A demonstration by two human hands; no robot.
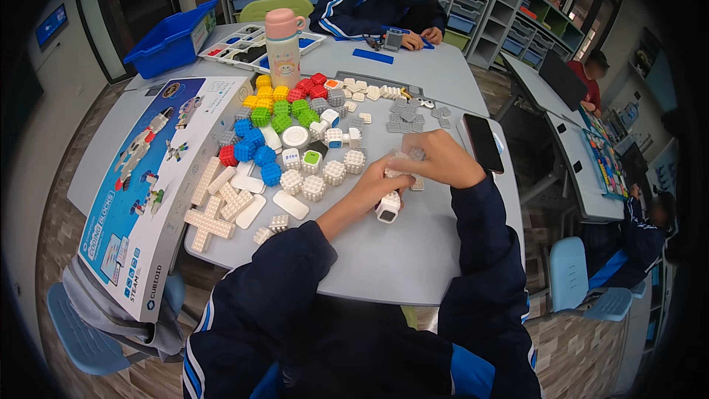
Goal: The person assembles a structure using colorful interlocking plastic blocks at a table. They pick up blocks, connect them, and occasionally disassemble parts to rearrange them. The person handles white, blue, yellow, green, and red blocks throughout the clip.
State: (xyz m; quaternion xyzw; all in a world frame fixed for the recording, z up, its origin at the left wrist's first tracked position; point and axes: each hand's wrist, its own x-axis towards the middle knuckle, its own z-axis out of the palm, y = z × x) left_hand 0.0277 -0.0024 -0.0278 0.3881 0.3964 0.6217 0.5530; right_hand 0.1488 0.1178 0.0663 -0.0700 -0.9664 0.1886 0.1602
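My left hand [367,196] is closed around a white cube-shaped building block [388,209] with a dark, grid-like end face, low over the table's near right part. Right beside it, my right hand [444,161] has its fingers pinched together above the left one. A pale, blurred piece shows at those fingertips, and its kind is too smeared to name. Just beyond my hands lie flat grey connector plates [405,112]. To their left sit several white studded cubes [313,188].
Coloured studded cubes [264,155], white beams [210,223] and a pink-topped bottle [283,52] crowd the table's left half. A large box [148,192] leans there, near a blue bin [171,38]. A phone [484,144] lies at right. Across the table another person [369,7] handles a small device.
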